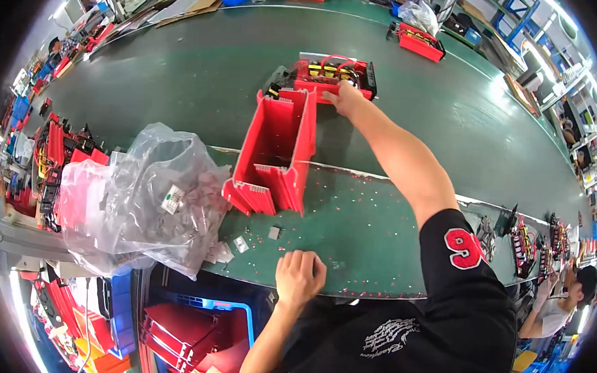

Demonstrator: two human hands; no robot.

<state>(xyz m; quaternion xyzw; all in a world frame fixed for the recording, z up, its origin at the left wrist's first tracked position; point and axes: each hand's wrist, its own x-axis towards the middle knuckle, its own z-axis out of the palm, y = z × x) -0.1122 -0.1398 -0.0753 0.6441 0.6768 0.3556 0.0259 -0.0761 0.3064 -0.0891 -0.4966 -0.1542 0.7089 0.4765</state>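
While open, red housing (277, 151) hollow

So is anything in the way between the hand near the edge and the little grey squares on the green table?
Nothing visible. The left hand rests closed on the green table; bare surface lies between it and the small grey squares.

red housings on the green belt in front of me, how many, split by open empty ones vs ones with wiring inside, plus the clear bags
Open empty red housing: 1
Red housing with wiring inside, touched by the right hand: 1
Second wired red housing, far side of the green belt: 1
Clear plastic bag of small parts: 1
Total: 4
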